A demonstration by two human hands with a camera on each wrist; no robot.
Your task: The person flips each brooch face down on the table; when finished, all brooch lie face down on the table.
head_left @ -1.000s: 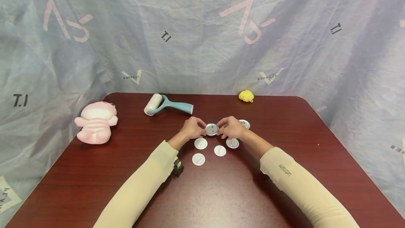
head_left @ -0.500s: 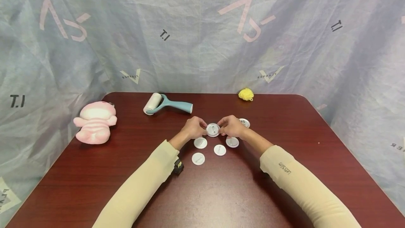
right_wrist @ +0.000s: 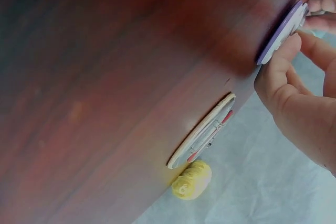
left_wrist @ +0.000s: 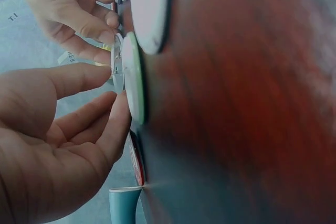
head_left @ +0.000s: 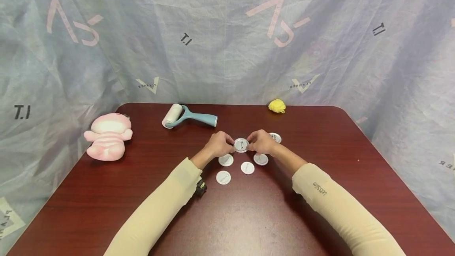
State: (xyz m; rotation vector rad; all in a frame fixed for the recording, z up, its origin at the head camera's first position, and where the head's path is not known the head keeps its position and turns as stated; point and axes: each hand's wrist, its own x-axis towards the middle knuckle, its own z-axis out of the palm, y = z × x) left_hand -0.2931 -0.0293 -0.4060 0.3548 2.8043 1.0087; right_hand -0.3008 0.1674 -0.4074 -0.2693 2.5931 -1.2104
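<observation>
In the head view, my left hand (head_left: 220, 144) pinches the left edge of a round pin-back badge (head_left: 241, 145). My right hand (head_left: 261, 142) pinches its opposite edge. The badge shows its silvery back with a safety pin. Several more badges lie pin side up around the hands, including a white one (head_left: 223, 177) and a smaller one (head_left: 247, 168). Seen from the left wrist, a green-edged badge (left_wrist: 134, 77) lies close by the left fingertips. From the right wrist, a purple-edged badge (right_wrist: 283, 32) sits beside the right hand, which mostly hides the held badge there.
A blue-handled lint roller (head_left: 192, 117) lies at the back left, and a pink plush toy (head_left: 109, 136) at the far left. Near the back edge sits a yellow mesh puff (head_left: 277, 106). Another badge (head_left: 275, 138) rests behind the right wrist. A grey cloth hangs behind the table (head_left: 320, 129).
The held badge has shifted slightly to the right along with both hands, and its pin has turned a little. The other badges keep their places.
</observation>
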